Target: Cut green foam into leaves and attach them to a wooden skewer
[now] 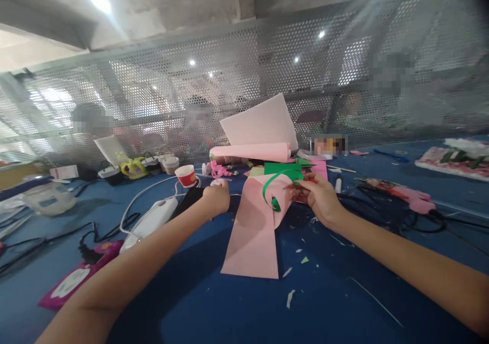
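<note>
My left hand (216, 198) is closed, with a small whitish thing showing at its top that I cannot make out. My right hand (319, 197) pinches the end of a curled green strip (266, 187). The strip loops to the left, over a pink sheet (254, 242) that curls at its upper end and lies towards me. Behind the strip is a green sheet (280, 170), with a brighter pink sheet (321, 169) to its right. Farther back lies a pale pink roll (252, 151).
A red and white paper cup (186, 176) stands left of my left hand, near a white power strip (151, 222) and cables. A pink glue gun (416, 200) lies at the right. A purple packet (82, 278) sits at the lower left. Paper scraps dot the blue table (237, 313).
</note>
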Motion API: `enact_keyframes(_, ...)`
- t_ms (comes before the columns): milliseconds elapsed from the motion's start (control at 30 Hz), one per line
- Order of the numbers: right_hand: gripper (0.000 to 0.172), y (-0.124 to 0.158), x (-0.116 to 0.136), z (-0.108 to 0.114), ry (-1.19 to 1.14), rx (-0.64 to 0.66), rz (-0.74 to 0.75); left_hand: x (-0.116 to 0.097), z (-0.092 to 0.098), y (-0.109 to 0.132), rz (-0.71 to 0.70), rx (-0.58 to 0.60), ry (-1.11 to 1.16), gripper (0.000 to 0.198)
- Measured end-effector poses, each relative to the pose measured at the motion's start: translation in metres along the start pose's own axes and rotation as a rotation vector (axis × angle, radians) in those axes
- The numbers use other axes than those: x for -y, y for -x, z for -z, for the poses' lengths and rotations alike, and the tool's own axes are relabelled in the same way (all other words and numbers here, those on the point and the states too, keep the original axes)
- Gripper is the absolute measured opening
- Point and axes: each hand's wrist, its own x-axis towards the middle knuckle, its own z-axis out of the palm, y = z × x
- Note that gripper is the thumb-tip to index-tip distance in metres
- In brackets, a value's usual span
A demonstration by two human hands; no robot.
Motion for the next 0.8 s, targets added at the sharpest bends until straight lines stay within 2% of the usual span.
enact_keyframes(100, 0.036, -0.002, -0.001, 0.002, -0.002, -0.007, 0.007, -0.003, 0.0, 0.001, 0.024, 0.024, -0.043, 0.058)
enact_keyframes(267, 0.037, -0.002, -0.001, 0.002, -0.001, 0.003, 0.016, -0.01, 0.001, 0.005, 0.007, -0.022, -0.074, 0.057)
enact_keyframes(467, 0.032, 0.002, 0.003, -0.002, -0.056, 0.027, 0.057, -0.018, 0.028, 0.024, -0.024, -0.188, -0.098, 0.059)
enact_keyframes(533, 0.029, 0.002, 0.006, -0.003, -0.12, 0.022, 0.032, -0.023, 0.037, 0.031, -0.016, -0.297, -0.058, 0.061)
enact_keyframes(633, 0.021, -0.002, 0.017, -0.002, -0.218, 0.002, -0.039, -0.031, 0.042, 0.036, -0.08, -0.546, 0.18, 0.056)
enact_keyframes(700, 0.013, -0.007, 0.027, 0.0, -0.253, -0.027, -0.082, -0.038, 0.038, 0.035, -0.228, -0.683, 0.475, 0.052)
enact_keyframes(767, 0.007, -0.012, 0.036, 0.004, -0.253, -0.028, -0.075, -0.045, 0.03, 0.031, -0.397, -0.734, 0.838, 0.048)
enact_keyframes(800, 0.007, -0.014, 0.039, 0.006, -0.248, -0.024, -0.079, -0.048, 0.026, 0.029, -0.457, -0.715, 1.026, 0.045)
